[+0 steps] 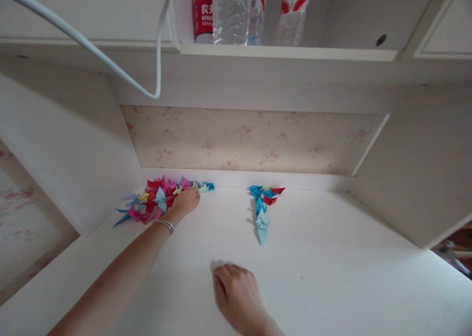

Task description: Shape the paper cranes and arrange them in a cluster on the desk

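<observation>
A heap of folded paper cranes (149,203) in red, pink, blue, yellow and pale colours lies at the back left of the white tabletop (313,247). At the heap's right end is my left hand (187,201), its fingers closed at a pale green paper crane (203,189); the fingertips are partly hidden. Several more cranes form a small group further right: blue cranes (261,205), red cranes (271,200) and a pale blue crane (262,225) nearest me. My right hand (238,292) rests on the tabletop in front of that group, fingers curled in, with nothing visible in them.
A white cable (110,65) hangs in a loop at the upper left. Overhead, a cabinet shelf (295,52) holds plastic bottles (230,14). White side panels (416,159) and a floral-papered wall (239,139) enclose the tabletop.
</observation>
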Tool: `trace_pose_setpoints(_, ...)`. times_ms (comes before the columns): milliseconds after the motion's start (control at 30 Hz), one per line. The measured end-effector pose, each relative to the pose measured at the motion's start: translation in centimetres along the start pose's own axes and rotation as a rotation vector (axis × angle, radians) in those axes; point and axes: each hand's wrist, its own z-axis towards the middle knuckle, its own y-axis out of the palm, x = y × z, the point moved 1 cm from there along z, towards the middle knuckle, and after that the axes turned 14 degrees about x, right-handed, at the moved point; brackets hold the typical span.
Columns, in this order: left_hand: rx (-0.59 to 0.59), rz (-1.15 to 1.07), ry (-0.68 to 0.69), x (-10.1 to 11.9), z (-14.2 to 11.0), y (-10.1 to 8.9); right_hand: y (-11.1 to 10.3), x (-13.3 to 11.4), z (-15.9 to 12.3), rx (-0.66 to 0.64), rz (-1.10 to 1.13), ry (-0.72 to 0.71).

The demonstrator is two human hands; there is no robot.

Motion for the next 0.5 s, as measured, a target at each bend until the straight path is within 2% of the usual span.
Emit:
trace_pose_setpoints(100, 0.036, 0.096, -0.006, 0.9, 1.5, 1.8, 0.5, 0.5, 0.2, -0.002, 0.021, 0.005)
trace_pose_setpoints(267, 0.066, 0.178, -0.016, 2.3, 2.6, 4.3, 1.4, 1.4, 0.5, -0.049, 0.071, 0.007)
trace_pose_setpoints(367, 0.075, 0.185, -0.027, 2.5, 2.9, 4.9, 1.7, 1.7, 0.6, -0.066, 0.084, 0.004)
trace_pose_setpoints(500, 0.079, 0.159, -0.054, 2.1, 2.9, 4.6, 1.5, 1.8, 0.6, -0.067, 0.116, 0.027)
